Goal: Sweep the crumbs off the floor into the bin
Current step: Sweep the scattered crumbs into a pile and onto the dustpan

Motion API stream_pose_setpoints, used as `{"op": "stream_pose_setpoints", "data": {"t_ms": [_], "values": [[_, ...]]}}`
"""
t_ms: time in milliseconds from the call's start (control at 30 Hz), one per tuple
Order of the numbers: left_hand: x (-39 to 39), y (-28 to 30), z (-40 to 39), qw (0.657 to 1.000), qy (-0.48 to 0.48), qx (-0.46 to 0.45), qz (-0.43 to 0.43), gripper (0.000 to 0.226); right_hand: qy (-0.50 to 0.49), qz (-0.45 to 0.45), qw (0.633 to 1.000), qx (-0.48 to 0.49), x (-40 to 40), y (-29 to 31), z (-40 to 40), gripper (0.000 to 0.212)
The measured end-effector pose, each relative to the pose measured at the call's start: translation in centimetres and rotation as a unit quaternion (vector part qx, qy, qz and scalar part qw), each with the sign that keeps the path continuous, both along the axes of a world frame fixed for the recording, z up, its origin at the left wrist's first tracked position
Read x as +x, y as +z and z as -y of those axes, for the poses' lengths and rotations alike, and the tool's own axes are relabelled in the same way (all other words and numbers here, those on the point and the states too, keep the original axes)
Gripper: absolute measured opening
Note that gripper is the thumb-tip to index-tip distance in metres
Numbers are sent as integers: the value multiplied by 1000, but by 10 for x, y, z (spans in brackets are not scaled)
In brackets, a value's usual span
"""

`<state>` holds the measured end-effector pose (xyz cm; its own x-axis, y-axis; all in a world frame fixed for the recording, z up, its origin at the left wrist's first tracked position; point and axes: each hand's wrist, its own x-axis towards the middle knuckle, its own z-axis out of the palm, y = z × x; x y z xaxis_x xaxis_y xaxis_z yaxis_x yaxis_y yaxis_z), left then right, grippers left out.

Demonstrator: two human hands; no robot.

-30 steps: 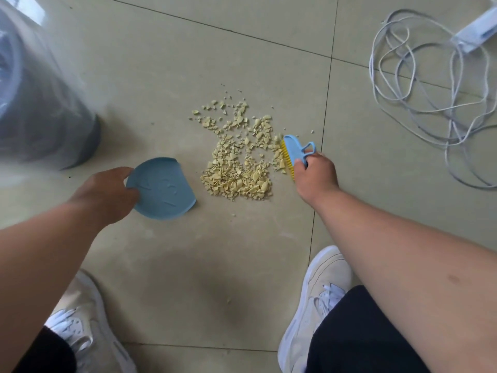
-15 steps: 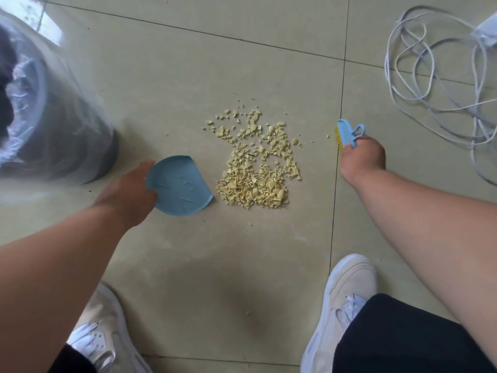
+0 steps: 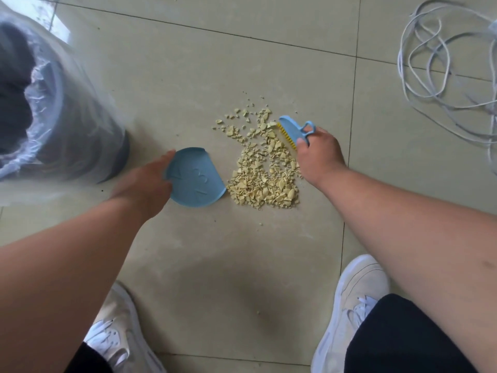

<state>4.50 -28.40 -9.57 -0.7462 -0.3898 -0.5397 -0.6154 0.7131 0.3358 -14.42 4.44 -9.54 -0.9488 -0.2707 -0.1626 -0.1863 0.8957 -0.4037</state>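
A pile of pale yellow crumbs [image 3: 265,179] lies on the beige tiled floor, with loose bits scattered toward the far side. My left hand [image 3: 146,184] holds a small blue dustpan [image 3: 195,177] flat on the floor, its open edge just left of the pile. My right hand [image 3: 317,154] grips a blue brush [image 3: 291,130] with yellow bristles, set down at the pile's far right edge. The bin [image 3: 51,109], dark with a clear plastic liner, stands at the left.
A tangle of white cable [image 3: 443,68] lies on the floor at the upper right. My two white shoes [image 3: 349,305] stand close below the pile. Tile joints run across the floor.
My right hand lifted the brush away to the right, then brought it back onto the far right edge of the pile. The dustpan stayed beside the pile.
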Motion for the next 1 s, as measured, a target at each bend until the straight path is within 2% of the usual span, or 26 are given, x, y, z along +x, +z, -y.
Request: {"op": "stream_pose_setpoints", "data": {"t_ms": [133, 300, 400, 467, 633, 800, 867, 1000], "values": [[-4, -2, 4, 1000, -5, -4, -16, 83, -94, -25, 995, 10, -24, 7, -11, 34], [-6, -3, 8, 1000, 5, 3, -22, 82, -159, 14, 986, 53, -44, 8, -31, 30], [-6, -2, 9, 1000, -3, -4, -31, 98, -151, 60, 986, 32, -43, 5, -25, 19], [-8, -1, 11, 1000, -11, -10, -26, 106, -117, 61, 991, 31, -42, 3, -13, 21], [-15, 2, 19, 1000, -6, -3, -18, 110, -30, 55, 998, 17, -35, 1, 13, 14], [-12, 1, 22, 1000, -6, -1, 13, 114, 39, 84, 996, -13, -8, -4, 21, 25], [-8, 1, 22, 1000, -9, -14, 24, 115, 22, 62, 998, -16, -4, -7, 22, 17], [-4, 1, 23, 999, -2, -14, 31, 116, -106, 7, 994, -30, -18, -7, 22, 28]]}}
